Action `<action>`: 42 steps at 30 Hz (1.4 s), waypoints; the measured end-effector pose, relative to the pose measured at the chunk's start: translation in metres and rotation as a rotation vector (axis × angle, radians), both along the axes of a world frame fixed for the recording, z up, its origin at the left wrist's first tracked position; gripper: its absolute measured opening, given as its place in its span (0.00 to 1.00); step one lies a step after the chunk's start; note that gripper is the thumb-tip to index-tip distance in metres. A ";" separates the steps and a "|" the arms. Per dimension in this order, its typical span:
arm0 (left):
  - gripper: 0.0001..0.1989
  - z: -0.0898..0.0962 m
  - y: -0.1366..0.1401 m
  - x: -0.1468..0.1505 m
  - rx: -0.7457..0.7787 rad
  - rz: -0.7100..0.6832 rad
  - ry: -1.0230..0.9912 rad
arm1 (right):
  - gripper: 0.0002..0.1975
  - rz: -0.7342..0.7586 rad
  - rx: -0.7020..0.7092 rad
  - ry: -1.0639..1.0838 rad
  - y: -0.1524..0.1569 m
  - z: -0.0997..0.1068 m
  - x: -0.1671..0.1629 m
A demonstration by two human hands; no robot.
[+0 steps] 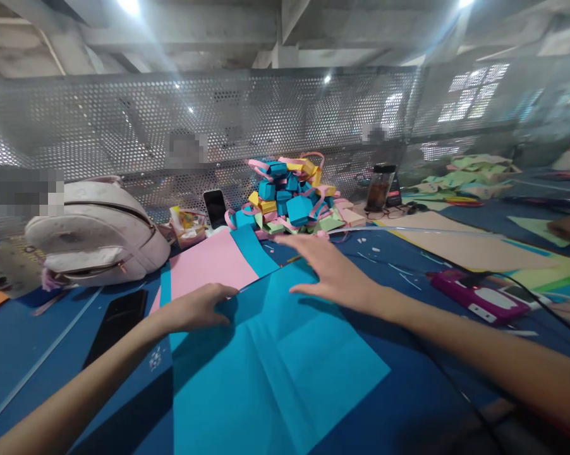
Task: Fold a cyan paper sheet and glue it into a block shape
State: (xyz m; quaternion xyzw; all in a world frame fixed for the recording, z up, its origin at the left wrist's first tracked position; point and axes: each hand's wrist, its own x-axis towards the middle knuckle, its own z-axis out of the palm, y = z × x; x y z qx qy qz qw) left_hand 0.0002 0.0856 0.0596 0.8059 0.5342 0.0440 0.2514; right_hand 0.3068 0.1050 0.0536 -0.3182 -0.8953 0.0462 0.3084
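Note:
A large blue paper sheet point(332, 360) with crease lines lies on the table in front of me. My left hand point(200, 308) is over its left edge, thumb and fingers apart. Farther to the right, my right hand point(330, 268) is spread above the sheet's far part, its fingers reaching toward the table beyond. Whether either hand presses on the paper, I cannot tell. Beyond my left hand lies a pink paper sheet point(213, 262), with a blue paper strip point(254, 249) by its right side.
Folded blue, yellow and pink paper pieces are heaped point(289, 196) at the back. A white backpack point(100, 230) and a black phone point(119, 319) are on the left. To the right are a purple power strip point(477, 297) with cables, beige paper point(465, 240) and a dark bottle point(380, 188).

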 end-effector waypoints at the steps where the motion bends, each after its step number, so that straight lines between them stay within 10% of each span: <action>1: 0.29 -0.002 -0.001 0.008 0.036 -0.021 0.037 | 0.40 0.035 -0.026 -0.091 -0.001 0.000 -0.005; 13: 0.14 -0.026 -0.044 0.041 0.424 -0.079 0.341 | 0.08 0.144 -0.131 -0.462 -0.010 -0.022 -0.029; 26: 0.23 -0.069 -0.085 0.048 0.976 -0.443 0.408 | 0.42 0.154 0.040 -0.528 -0.056 -0.044 -0.024; 42: 0.32 -0.087 -0.114 -0.045 0.998 -0.397 0.655 | 0.45 -0.218 -0.004 -0.582 -0.054 -0.068 0.074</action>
